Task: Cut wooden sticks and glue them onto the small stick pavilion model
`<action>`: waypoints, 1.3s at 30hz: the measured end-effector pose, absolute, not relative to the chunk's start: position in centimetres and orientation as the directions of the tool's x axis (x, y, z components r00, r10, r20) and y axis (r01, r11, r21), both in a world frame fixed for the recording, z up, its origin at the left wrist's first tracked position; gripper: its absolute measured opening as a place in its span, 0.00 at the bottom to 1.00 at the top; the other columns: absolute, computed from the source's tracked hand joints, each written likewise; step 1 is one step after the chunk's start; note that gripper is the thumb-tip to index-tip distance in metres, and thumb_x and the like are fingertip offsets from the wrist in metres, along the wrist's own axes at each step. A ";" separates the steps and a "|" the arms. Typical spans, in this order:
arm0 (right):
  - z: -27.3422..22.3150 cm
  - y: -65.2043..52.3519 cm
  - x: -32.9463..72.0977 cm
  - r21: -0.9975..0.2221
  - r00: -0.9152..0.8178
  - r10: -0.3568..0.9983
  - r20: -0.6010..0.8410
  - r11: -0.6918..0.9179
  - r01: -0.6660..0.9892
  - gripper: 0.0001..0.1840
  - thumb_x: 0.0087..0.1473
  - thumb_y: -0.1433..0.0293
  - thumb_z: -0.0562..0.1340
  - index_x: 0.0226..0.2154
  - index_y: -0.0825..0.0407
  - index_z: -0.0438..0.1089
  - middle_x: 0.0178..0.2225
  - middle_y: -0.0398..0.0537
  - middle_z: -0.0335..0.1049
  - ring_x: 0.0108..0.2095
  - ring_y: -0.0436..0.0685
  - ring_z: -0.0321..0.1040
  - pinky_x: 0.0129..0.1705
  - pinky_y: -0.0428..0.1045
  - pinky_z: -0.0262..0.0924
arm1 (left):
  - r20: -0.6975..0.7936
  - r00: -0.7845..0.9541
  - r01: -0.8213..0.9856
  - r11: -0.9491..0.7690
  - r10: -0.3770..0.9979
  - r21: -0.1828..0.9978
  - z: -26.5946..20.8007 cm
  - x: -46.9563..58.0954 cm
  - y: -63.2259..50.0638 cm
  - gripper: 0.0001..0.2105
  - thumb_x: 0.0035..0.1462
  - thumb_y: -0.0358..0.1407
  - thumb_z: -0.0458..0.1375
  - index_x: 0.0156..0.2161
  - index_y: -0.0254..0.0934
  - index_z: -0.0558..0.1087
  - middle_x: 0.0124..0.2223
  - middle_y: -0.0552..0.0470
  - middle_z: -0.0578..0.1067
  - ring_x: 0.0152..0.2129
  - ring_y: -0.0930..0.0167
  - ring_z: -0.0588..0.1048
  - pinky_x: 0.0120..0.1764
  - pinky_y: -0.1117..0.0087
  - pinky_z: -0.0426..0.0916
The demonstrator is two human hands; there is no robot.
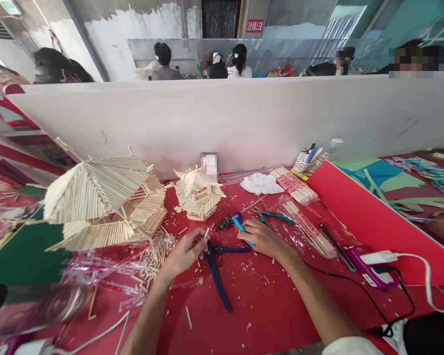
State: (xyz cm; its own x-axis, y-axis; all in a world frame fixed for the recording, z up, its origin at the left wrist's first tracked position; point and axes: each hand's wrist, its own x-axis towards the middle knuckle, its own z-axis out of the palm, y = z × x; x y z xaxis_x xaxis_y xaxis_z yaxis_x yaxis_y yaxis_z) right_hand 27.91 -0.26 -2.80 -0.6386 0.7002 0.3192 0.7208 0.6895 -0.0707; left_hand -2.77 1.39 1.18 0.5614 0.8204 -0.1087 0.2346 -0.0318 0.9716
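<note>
Pinched between the fingers of my left hand is a short wooden stick. Just beside that hand lies a dark blue hand cutter, its handles spread apart on the red table. My right hand has its fingers curled on a slim light blue tool, whose exact kind I cannot make out. Beyond it lie a dark blue and black tool and green-handled pliers. A small wooden-stick pavilion model stands behind my hands, and a larger one stands at left.
Stick offcuts and clear plastic wrap lie at left. Bagged sticks, white tissue, a pen cup and a purple power strip with cables are at right. A white partition closes off the back; people sit beyond.
</note>
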 end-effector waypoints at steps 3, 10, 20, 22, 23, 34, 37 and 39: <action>-2.8 -0.3 27.7 -0.058 -0.641 0.705 0.305 0.685 0.726 0.21 0.53 0.88 0.59 0.40 0.50 0.77 0.33 0.49 0.75 0.41 0.60 0.68 0.46 0.52 0.61 | -0.108 0.559 0.221 -0.023 0.822 0.975 1.0 -2.7 1.6 0.19 0.63 0.54 0.56 0.36 0.38 0.66 0.30 0.56 0.72 0.22 0.73 0.71 0.28 0.71 0.64; -2.2 -0.7 26.9 -0.008 -0.682 0.681 0.266 0.709 0.705 0.16 0.59 0.85 0.57 0.40 0.52 0.75 0.33 0.50 0.74 0.37 0.58 0.68 0.46 0.52 0.57 | -0.110 0.557 0.185 0.006 0.823 0.983 1.3 -2.5 1.5 0.20 0.62 0.55 0.58 0.36 0.38 0.66 0.31 0.55 0.72 0.22 0.73 0.73 0.26 0.73 0.65; -0.5 -1.2 25.4 -0.389 -0.568 0.716 0.405 0.697 0.602 0.09 0.65 0.77 0.58 0.36 0.48 0.70 0.36 0.48 0.78 0.37 0.57 0.73 0.47 0.54 0.64 | -0.088 0.540 0.151 0.007 0.837 0.989 1.2 -2.0 1.1 0.19 0.61 0.53 0.61 0.38 0.37 0.67 0.31 0.57 0.71 0.22 0.74 0.75 0.24 0.75 0.68; 0.3 -1.4 24.1 -0.544 -0.487 0.742 0.460 0.669 0.506 0.05 0.65 0.74 0.60 0.38 0.47 0.68 0.41 0.49 0.78 0.43 0.57 0.74 0.47 0.53 0.66 | -0.083 0.542 0.139 0.008 0.836 0.990 1.4 -1.7 1.0 0.19 0.61 0.53 0.61 0.39 0.37 0.68 0.30 0.57 0.71 0.22 0.74 0.75 0.24 0.75 0.69; 0.7 -1.4 23.3 -0.607 -0.438 0.755 0.488 0.654 0.452 0.05 0.65 0.73 0.61 0.38 0.47 0.67 0.43 0.50 0.78 0.44 0.56 0.75 0.48 0.52 0.67 | -0.079 0.542 0.130 0.009 0.837 0.992 1.5 -1.6 1.0 0.19 0.61 0.52 0.61 0.40 0.37 0.69 0.31 0.56 0.72 0.22 0.74 0.75 0.25 0.75 0.69; -0.2 -1.2 18.5 -0.772 -0.180 0.831 0.526 0.555 0.308 0.07 0.62 0.68 0.63 0.33 0.45 0.64 0.40 0.48 0.79 0.41 0.57 0.77 0.45 0.53 0.71 | -0.035 0.536 0.089 -0.015 0.843 0.996 1.4 -1.3 0.9 0.17 0.63 0.50 0.60 0.43 0.35 0.71 0.32 0.53 0.75 0.24 0.73 0.76 0.27 0.75 0.70; -0.4 -1.4 18.8 -0.756 -0.171 0.831 0.529 0.553 0.351 0.07 0.61 0.69 0.63 0.33 0.45 0.64 0.40 0.48 0.78 0.40 0.57 0.76 0.44 0.53 0.70 | -0.049 0.541 0.090 0.001 0.839 0.996 1.2 -1.2 0.8 0.17 0.63 0.50 0.60 0.43 0.35 0.71 0.31 0.54 0.75 0.24 0.73 0.76 0.26 0.74 0.69; -0.6 -1.4 18.8 -0.741 -0.182 0.831 0.526 0.553 0.382 0.07 0.61 0.69 0.63 0.34 0.45 0.63 0.39 0.49 0.76 0.40 0.57 0.75 0.44 0.53 0.71 | -0.051 0.541 0.089 0.003 0.840 0.996 1.1 -1.1 0.8 0.17 0.64 0.50 0.60 0.43 0.35 0.71 0.31 0.53 0.75 0.24 0.73 0.76 0.26 0.74 0.69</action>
